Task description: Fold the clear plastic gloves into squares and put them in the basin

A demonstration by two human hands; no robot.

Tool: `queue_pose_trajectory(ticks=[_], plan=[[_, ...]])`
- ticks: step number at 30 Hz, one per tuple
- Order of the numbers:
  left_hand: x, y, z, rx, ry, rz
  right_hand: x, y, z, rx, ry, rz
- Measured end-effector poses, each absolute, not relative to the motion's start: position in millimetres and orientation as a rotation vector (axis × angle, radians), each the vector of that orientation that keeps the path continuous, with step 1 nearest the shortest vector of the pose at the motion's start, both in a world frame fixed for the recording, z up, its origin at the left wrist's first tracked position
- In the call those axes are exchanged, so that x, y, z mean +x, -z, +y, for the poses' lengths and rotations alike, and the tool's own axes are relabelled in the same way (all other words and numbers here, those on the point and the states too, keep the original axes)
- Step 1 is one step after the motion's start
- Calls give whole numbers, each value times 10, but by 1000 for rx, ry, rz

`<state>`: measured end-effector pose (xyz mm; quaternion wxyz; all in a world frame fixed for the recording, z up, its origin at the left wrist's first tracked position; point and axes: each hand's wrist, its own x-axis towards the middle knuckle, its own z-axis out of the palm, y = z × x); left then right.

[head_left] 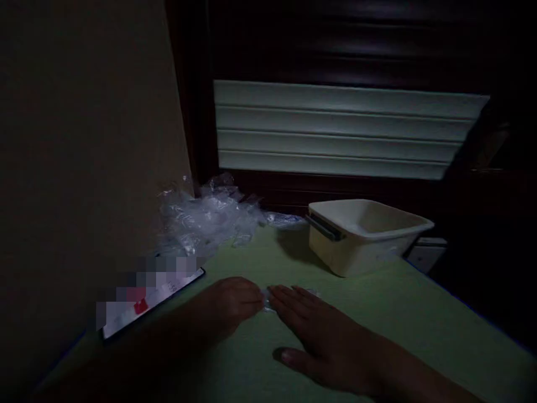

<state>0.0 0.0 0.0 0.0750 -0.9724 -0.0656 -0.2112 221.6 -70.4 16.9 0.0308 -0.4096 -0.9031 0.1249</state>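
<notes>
My left hand (235,302) is closed, its fingertips pinching the edge of a small piece of clear plastic (267,301) on the table. Flat over the same plastic lies my right hand (312,330), fingers stretched out together and thumb apart. Most of the plastic is hidden under the right fingers; a bit shows between the two hands and past the fingertips. In this dim light I cannot tell whether it is a bag or a wrapper.
Crumpled clear plastic (213,215) is heaped at the back left, against the wall. A cream bin (356,252) with a dark handle stands at the back right. A phone-like screen (168,294) leans at left. The green tabletop (251,364) ends at right.
</notes>
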Motion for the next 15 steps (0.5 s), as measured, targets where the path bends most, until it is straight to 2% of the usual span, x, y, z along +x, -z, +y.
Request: queue_pose_trajectory(ticks=[10, 15], plan=[[-105, -207, -219, -3193, 430, -672, 1921, -322, -809, -1441, -475, -2611], [-193, -240, -271, -3236, 47, -942, 1734, -186, -821, -1426, -432, -2549]])
